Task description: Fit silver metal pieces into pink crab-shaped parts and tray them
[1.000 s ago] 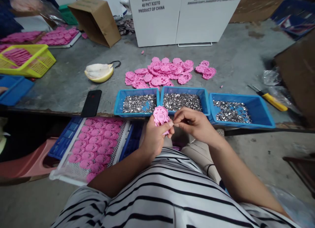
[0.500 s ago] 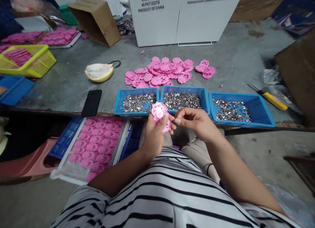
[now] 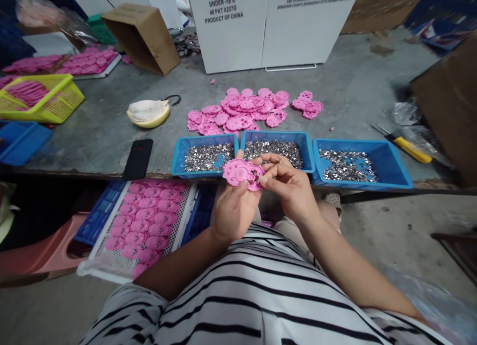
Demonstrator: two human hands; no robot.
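Observation:
A pink plastic piece with a scalloped edge and small holes (image 3: 237,172) lies across the fingers of my left hand (image 3: 233,211), whose thumb presses its lower edge. My right hand (image 3: 292,186) pinches the right end of the same piece between thumb and forefinger. Whether a small metal bit is also in that pinch is hidden. Just beyond my hands stand a left blue tray (image 3: 175,159), a middle blue tray (image 3: 309,154) and a right blue tray (image 3: 391,169), all holding small shiny metal pieces. Behind them is a loose pile of pink pieces (image 3: 242,106).
Below the table edge at left, a white perforated tray (image 3: 99,260) holds rows of pink pieces. A black phone (image 3: 137,159), a yellow fruit rind (image 3: 149,114) and a yellow basket (image 3: 55,102) are on the left; a yellow-handled tool (image 3: 413,149) lies right. A white carton (image 3: 238,42) stands behind.
The pink piece has turned from upright to lying sideways in my left hand. My right hand has come in to grip its right end. The view has shifted slightly.

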